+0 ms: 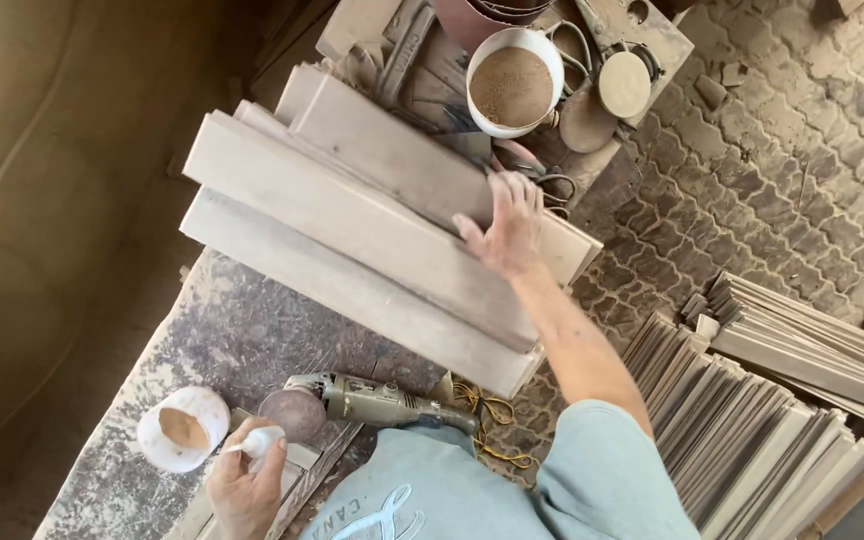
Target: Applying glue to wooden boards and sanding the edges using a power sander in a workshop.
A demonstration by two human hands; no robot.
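Note:
My right hand (507,225) rests flat, fingers spread, on the top of a stack of pale wooden planks (352,235) that lies slantwise across a worn workbench (222,330). Low at the front, my left hand (242,490) is closed around a small white bottle-like thing (260,440). Just left of it stands a small white cup (184,428) with brown powder inside. An angle grinder (372,402) with a round sanding disc lies on the bench between my two arms.
A white bucket of brown sawdust (512,85) stands at the far end among scissors (552,185), round discs and other tools. Stacks of thin planks (772,400) lie on the paved floor (782,150) at the right. An orange cord (492,415) trails off the grinder.

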